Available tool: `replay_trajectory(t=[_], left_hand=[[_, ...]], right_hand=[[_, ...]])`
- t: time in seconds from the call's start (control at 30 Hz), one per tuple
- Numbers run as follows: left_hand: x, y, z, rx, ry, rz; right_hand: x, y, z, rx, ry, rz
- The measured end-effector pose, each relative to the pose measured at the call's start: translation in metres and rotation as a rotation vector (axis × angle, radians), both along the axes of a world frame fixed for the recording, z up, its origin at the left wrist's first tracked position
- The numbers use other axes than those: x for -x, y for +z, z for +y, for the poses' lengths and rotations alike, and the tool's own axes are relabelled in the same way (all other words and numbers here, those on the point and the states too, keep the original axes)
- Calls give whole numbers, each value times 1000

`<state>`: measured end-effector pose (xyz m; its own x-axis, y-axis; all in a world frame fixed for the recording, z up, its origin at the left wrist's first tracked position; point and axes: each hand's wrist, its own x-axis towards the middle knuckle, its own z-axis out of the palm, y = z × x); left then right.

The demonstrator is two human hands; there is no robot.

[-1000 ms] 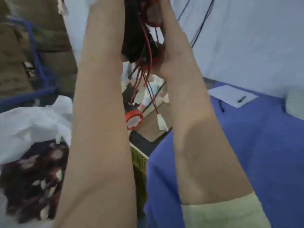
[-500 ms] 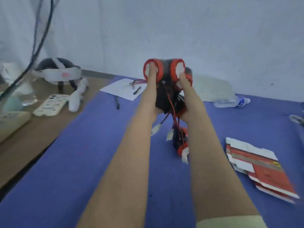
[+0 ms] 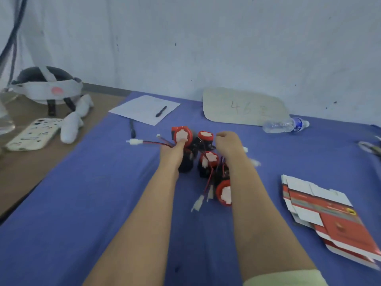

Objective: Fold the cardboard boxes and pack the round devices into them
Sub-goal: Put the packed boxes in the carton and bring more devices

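Note:
Several round devices with red rims, white faces, black bodies and red wires lie in a heap on the blue table cloth. My left hand holds the far left device, thumb pressed on its white face. My right hand is beside a second device, fingers loosely curled, nothing seen in it. Two more devices lie between my forearms. White wire connectors stick out around the heap. A stack of flat red-and-white cardboard boxes lies at the right.
At the back are a paper sheet with a pen, a grey board and a lying water bottle. On the brown table at the left sit a headset, a phone and a white bundle.
Both hands carried the bundle of devices from the left over the table and lowered it onto the blue cloth. My right hand has come off its device.

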<state>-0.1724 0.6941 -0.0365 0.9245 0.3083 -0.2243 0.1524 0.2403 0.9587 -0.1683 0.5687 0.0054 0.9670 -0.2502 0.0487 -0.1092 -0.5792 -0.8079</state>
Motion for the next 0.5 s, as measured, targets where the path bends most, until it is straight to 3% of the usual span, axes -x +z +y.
replay_trajectory(t=[0.17, 0.27, 0.4, 0.5], left_hand=[[5, -1, 27, -43, 235, 73], [18, 3, 34, -222, 282, 120], [45, 4, 23, -574, 236, -123], [63, 2, 3, -987, 18, -286]], right_hand=[[28, 12, -20, 210, -90, 35], [48, 8, -27, 252, -58, 73], [76, 3, -28, 275, 114, 273], [79, -6, -23, 290, 234, 365]])
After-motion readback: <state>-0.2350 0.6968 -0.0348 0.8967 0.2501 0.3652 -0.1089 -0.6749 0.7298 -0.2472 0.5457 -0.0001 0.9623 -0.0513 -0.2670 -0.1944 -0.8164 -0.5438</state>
